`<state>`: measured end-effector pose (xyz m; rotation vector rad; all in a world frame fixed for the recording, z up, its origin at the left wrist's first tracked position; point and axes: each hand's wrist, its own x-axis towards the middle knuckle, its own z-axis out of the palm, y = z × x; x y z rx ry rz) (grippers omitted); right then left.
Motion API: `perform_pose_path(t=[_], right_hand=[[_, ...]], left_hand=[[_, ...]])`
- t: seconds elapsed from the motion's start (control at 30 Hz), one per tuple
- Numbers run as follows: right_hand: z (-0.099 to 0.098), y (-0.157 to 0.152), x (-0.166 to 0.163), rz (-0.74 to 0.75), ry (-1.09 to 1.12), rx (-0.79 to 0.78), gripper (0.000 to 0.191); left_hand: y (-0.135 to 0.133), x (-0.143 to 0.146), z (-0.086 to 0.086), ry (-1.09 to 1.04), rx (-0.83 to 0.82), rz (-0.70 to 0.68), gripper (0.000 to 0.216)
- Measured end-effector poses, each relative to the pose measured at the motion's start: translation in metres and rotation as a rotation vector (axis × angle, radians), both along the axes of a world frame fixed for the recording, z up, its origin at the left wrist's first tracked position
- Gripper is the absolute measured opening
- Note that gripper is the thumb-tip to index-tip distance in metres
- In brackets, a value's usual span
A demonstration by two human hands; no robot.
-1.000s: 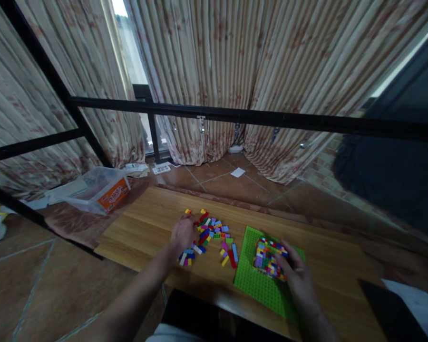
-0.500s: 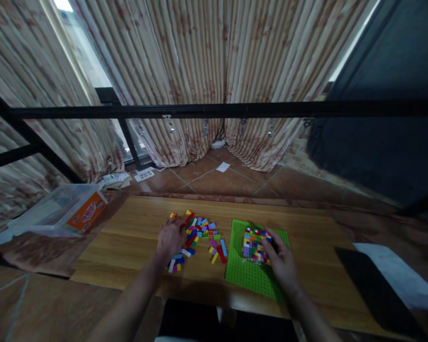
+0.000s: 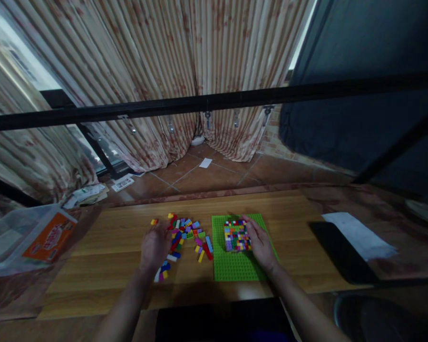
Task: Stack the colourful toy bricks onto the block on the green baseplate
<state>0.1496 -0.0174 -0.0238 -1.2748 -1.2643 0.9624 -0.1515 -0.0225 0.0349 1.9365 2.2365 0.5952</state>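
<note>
A block of small multicoloured toy bricks [image 3: 232, 237] is on the upper part of a green studded baseplate [image 3: 237, 272]. My right hand [image 3: 261, 243] grips the block's right side, fingers along its far right corner and thumb near its edge. Left of the baseplate lies a loose spread of coloured toy bricks [image 3: 189, 228]. At the left edge of that spread, my left hand [image 3: 154, 246] reaches down among the bricks. Its fingertips are dim and partly hidden, so whether they hold a brick does not show.
The wooden table [image 3: 100, 266] carries all the bricks. A clear plastic box [image 3: 12, 242] with an orange label stands on the left. To the right are a black flat panel [image 3: 337, 251] and a white sheet [image 3: 360, 235]. Beyond the table runs a black metal bar [image 3: 185, 105] before curtains.
The view has turned to the right and tilted. My right hand has shifted towards the block's right edge, uncovering more of its top. My left hand stays by the loose bricks.
</note>
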Motion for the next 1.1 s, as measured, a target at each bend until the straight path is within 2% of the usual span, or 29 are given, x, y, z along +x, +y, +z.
perform_pose_path(t=[0.07,0.13,0.2,0.3,0.43,0.73,0.97,1.1], right_hand=[[0.001,0.0,-0.001,-0.004,0.018,0.0,0.047],[0.001,0.0,-0.001,-0.022,0.04,-0.003,0.047],[0.002,0.0,-0.001,-0.031,0.049,0.006,0.046],[0.004,0.001,0.0,-0.036,0.055,0.029,0.044],[0.005,0.001,0.001,-0.054,0.068,0.049,0.043],[0.002,0.003,0.001,-0.07,0.072,0.066,0.039],[0.004,0.002,0.001,-0.068,0.063,0.067,0.038],[0.003,0.002,0.001,-0.061,0.086,0.073,0.037]], left_hand=[[-0.001,0.02,0.007,-0.147,0.046,-0.049,0.015],[-0.003,0.048,0.013,-0.326,0.101,-0.163,0.015],[-0.004,0.08,0.018,-0.417,0.11,-0.28,0.012],[-0.004,0.124,0.021,-0.428,0.078,-0.428,0.01],[0.001,0.161,0.015,-0.321,0.114,-0.489,0.009],[0.008,0.175,-0.006,-0.181,0.165,-0.523,0.009],[0.008,0.181,-0.008,-0.06,0.229,-0.491,0.009],[0.006,0.182,-0.009,0.036,0.278,-0.533,0.01]])
